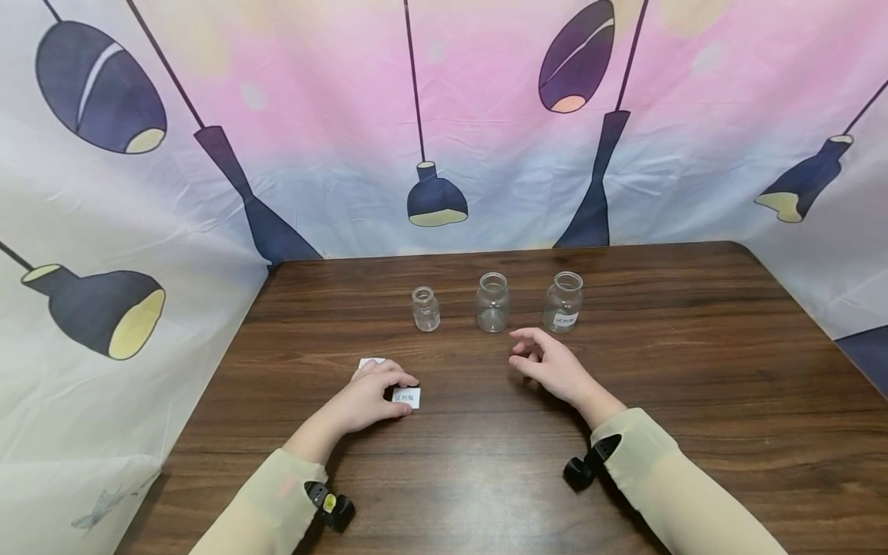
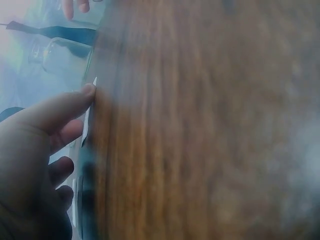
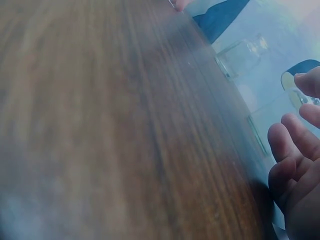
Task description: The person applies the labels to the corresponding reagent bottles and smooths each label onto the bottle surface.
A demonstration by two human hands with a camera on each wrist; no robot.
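Observation:
My left hand [image 1: 368, 397] holds a small white label [image 1: 405, 397] with printed characters by its edges, between thumb and index finger. Seen edge-on in the left wrist view, that label [image 2: 87, 122] stands against the thumb tip, close to the wood. Another white label [image 1: 371, 361] lies on the table, partly hidden behind the left hand's knuckles. My right hand [image 1: 555, 370] holds nothing, its fingers loosely bent, in front of the clear glass bottles. Nearest to it are the middle bottle [image 1: 493, 304] and the right bottle [image 1: 563, 299], which has a white label on its front.
A smaller clear glass bottle [image 1: 426, 310] stands at the left end of the row. All three are upright and without lids on the dark wooden table [image 1: 458, 478]. Behind the table hangs a cloth [image 1: 333, 185] printed with lamps.

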